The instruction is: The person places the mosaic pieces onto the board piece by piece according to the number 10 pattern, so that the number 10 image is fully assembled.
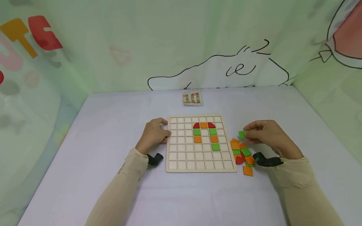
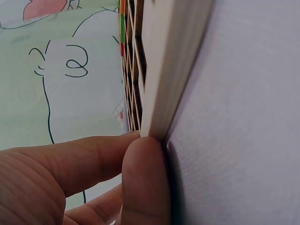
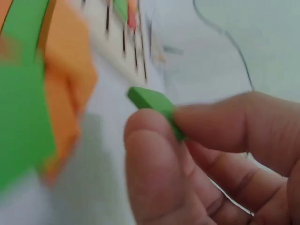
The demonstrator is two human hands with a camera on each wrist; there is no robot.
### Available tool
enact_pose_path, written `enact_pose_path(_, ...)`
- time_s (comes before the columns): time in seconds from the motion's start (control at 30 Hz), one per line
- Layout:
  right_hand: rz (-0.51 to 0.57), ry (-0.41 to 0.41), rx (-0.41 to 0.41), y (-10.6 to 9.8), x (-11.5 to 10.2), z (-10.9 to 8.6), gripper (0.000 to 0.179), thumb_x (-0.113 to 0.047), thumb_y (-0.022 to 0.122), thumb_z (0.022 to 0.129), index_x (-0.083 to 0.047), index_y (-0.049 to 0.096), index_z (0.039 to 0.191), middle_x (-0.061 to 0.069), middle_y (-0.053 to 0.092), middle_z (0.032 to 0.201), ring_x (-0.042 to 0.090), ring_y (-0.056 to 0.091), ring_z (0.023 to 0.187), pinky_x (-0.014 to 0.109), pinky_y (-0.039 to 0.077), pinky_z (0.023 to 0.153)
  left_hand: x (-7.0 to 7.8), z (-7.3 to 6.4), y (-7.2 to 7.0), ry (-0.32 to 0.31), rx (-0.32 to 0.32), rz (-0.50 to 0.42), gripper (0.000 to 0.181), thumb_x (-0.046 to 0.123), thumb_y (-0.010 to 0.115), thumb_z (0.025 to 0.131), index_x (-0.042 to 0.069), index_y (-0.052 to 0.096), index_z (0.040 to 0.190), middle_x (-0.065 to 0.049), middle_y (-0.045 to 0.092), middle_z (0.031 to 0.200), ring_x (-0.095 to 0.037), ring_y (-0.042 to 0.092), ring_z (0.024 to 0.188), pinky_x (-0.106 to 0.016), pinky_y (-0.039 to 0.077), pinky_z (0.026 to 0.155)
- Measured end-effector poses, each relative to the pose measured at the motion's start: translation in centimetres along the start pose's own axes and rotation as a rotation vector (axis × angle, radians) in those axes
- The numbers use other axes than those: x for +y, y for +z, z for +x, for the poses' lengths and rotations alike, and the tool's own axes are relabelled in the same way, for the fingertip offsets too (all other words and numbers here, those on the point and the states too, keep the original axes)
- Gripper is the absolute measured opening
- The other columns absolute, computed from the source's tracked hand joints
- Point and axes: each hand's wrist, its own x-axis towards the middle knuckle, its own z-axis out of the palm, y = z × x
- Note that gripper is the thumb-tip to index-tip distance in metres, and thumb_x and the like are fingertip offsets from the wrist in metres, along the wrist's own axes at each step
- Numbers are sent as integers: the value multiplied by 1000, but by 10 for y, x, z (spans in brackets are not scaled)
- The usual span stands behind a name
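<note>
A wooden grid board lies on the table with red, orange and green tiles set in some of its cells. At its left side my left hand holds the edge; in the left wrist view the thumb and index finger lie against the board's side. My right hand is raised to the right of the board and pinches a green square tile between thumb and fingers. The right wrist view shows this tile held by its edge, apart from the board.
Beside the board's right edge lies a heap of loose orange, green and red tiles, with one orange tile nearest me. Behind the board is a small card printed with a coloured grid pattern. A printed curtain hangs behind the table.
</note>
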Motion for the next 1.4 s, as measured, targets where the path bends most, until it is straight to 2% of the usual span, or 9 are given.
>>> enact_pose_path(0.17, 82, -20, -17, 21, -16, 2, 40, -13, 67, 99, 13, 58, 129, 5, 73, 97, 13, 73, 78, 28, 63, 74, 1, 0, 0, -6, -1, -13, 45, 5, 76, 89, 3, 63, 132, -8, 70, 76, -11, 67, 52, -24, 56, 57)
enact_pose_path(0.47, 163, -6, -104, 63, -46, 6, 33, -9, 71, 97, 11, 62, 122, 8, 75, 93, 17, 74, 77, 29, 64, 72, 3, 0, 0, -3, 31, 3, 41, 4, 74, 89, 3, 65, 129, -9, 70, 74, -11, 66, 50, -23, 54, 54)
enact_pose_path(0.77, 169, -15, -174, 96, -54, 12, 27, -5, 72, 96, 11, 68, 118, 12, 77, 88, 16, 75, 73, 28, 63, 69, 3, 0, 2, -10, 29, -13, 40, 3, 74, 90, 2, 65, 129, -8, 70, 71, -11, 65, 49, -23, 54, 53)
enact_pose_path(1.0, 197, -7, -196, 109, -52, 14, 24, -2, 72, 94, 12, 68, 113, 10, 76, 85, 13, 74, 69, 26, 63, 66, 3, 1, 3, 17, 21, -7, 40, 3, 73, 89, 2, 65, 129, -7, 69, 66, -11, 65, 47, -23, 54, 54)
enact_pose_path(1.4, 208, -19, -196, 117, -53, 15, 21, -2, 72, 94, 12, 68, 110, 11, 75, 84, 15, 73, 69, 26, 62, 64, -2, 3, 2, 30, 15, -7, 40, 3, 73, 89, 1, 65, 128, -8, 70, 67, -11, 66, 48, -23, 54, 54)
